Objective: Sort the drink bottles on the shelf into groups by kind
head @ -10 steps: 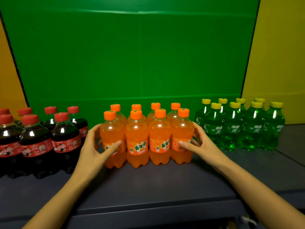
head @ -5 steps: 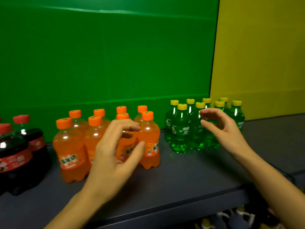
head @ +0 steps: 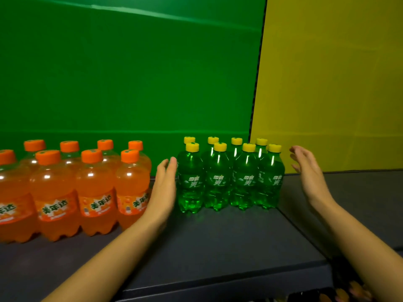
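Observation:
Several green bottles with yellow caps (head: 231, 182) stand in two rows on the dark shelf (head: 218, 243), right of centre. Several orange bottles with orange caps (head: 74, 190) stand in two rows at the left. My left hand (head: 164, 186) is held flat and upright in the gap between the two groups, close to the leftmost green bottle. My right hand (head: 307, 171) is flat and upright a short way right of the green group, not touching it. Both hands hold nothing.
A green backdrop (head: 130, 73) rises behind the bottles and a yellow panel (head: 333, 83) stands at the right. The shelf's front edge (head: 229, 286) runs below my forearms. A seam (head: 298, 227) splits the shelf surface at the right.
Both hands left the orange bottles and moved right, flattening on either side of the green group. My view swung right, so the dark red-capped bottles are out of frame.

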Demonstrator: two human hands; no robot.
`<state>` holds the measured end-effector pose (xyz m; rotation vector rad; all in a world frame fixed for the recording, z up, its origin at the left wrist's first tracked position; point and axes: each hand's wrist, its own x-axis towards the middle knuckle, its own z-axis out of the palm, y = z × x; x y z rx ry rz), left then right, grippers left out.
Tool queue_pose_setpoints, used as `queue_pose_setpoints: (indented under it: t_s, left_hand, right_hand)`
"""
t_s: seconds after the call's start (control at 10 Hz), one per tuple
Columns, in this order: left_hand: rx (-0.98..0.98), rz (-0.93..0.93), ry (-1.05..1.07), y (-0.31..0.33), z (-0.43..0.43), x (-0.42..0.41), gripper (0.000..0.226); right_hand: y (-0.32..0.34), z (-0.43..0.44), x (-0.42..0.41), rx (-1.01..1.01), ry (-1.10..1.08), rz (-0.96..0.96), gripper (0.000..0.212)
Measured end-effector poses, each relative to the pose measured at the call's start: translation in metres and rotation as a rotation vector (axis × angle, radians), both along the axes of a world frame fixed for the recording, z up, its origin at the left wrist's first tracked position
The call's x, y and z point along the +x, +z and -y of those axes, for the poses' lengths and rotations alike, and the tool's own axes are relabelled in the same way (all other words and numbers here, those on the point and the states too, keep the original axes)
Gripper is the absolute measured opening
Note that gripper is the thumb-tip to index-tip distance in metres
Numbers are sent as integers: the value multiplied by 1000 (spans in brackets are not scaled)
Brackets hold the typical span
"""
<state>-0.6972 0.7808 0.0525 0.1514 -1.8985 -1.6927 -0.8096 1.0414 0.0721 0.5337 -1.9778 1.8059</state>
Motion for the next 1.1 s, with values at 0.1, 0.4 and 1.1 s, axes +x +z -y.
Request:
queue_pose_setpoints:
  t_s: [0.1,0.4,1.1]
  left_hand:
    - [212,87,-55,-2,4,-25,87]
    - [272,47,-117,-8,-7,-44,54]
    - [-43,-103,211,6,-3,-18,55]
  right_hand:
    - [-6,1,-22,-18,110,211,69]
    - [-26,20,-40,-260,463,376,63]
    - [1,16,-27,-142,135,262,48]
